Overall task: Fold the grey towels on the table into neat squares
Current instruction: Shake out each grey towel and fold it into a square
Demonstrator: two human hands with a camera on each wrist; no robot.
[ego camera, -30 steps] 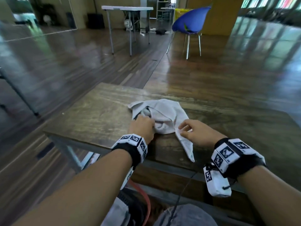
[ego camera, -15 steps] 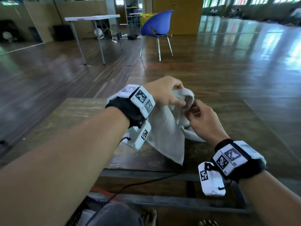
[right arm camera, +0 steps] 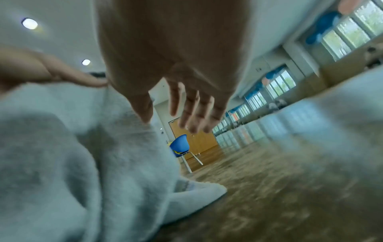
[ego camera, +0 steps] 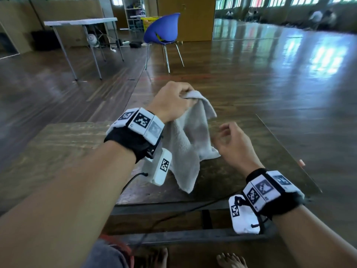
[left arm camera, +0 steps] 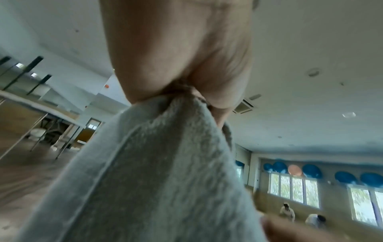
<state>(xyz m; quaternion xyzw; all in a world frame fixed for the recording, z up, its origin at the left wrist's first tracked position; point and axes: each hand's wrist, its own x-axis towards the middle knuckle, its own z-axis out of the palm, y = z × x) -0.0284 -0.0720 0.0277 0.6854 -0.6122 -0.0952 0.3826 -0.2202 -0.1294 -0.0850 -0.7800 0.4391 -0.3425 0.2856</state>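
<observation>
1. Head view: the left hand [ego camera: 171, 99] holds the grey towel [ego camera: 190, 140] bunched at its top, lifted above the wooden bench [ego camera: 63, 140]. The cloth hangs in a loose cone and its lower corners trail on the bench top. The right hand [ego camera: 231, 141] hovers just beside the towel, fingers loosely curled and holding nothing. The towel is thick, soft terry, crumpled rather than flat. The bench top is worn, streaked wood. A blue chair [ego camera: 164, 29] stands on the glossy floor well beyond the towel.

2. Left wrist view: the fingers [left arm camera: 143, 72] are curled tight, pinching a gathered ridge of the grey towel [left arm camera: 157, 172]. The looped pile and a stitched hem line show down the cloth.

3. Right wrist view: the fingers [right arm camera: 194, 108] are spread and straight, apart from the grey towel [right arm camera: 87, 155], whose corner lies on the bench [right arm camera: 269, 188].

4. Risk, as I judge it: a grip on a bunch rather than a corner could leave the towel twisted, so any fold comes out skewed. The hanging end could also drag over the bench's near edge.
</observation>
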